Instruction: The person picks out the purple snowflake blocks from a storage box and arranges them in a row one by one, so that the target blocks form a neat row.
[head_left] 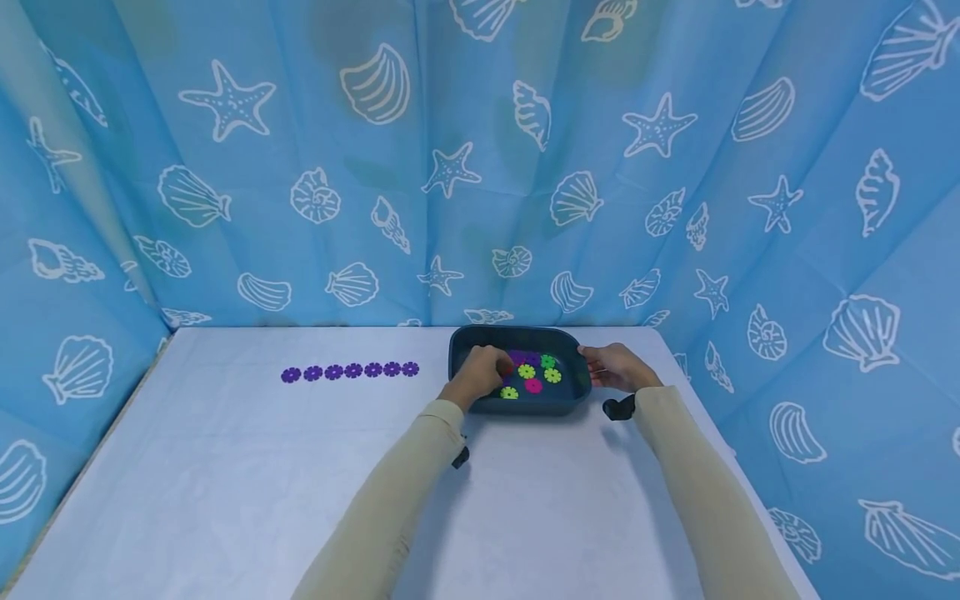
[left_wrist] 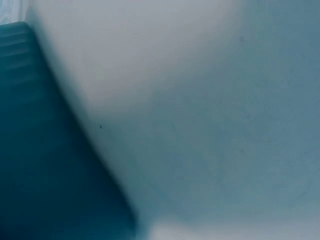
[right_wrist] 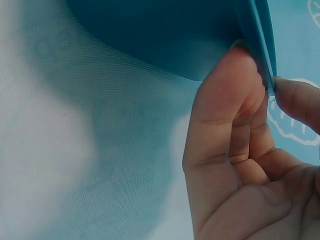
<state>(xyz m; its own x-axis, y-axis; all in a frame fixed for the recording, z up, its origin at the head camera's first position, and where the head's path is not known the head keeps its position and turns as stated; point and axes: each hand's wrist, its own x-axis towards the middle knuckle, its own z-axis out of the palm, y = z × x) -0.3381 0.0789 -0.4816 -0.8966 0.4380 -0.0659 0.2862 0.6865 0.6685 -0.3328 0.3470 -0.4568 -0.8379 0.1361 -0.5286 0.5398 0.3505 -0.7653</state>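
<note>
A dark tray (head_left: 532, 407) stands near the back of the table, with flower-shaped discs inside in yellow, green, pink and purple. My left hand (head_left: 482, 373) reaches over the tray's left side, fingers bent down among the discs. Its fingertips are partly hidden, so whether they pinch a disc cannot be made out. On the right, my right hand (head_left: 618, 367) pinches the tray's rim between thumb and fingers (right_wrist: 220, 115). In the left wrist view only the tray's outer wall (left_wrist: 45, 150) shows, without the hand.
A straight row of several purple flower discs (head_left: 353, 370) lies left of the tray on the white tabletop (head_left: 247, 467). A blue curtain (head_left: 480, 167) with white shell prints hangs behind the table and along both sides.
</note>
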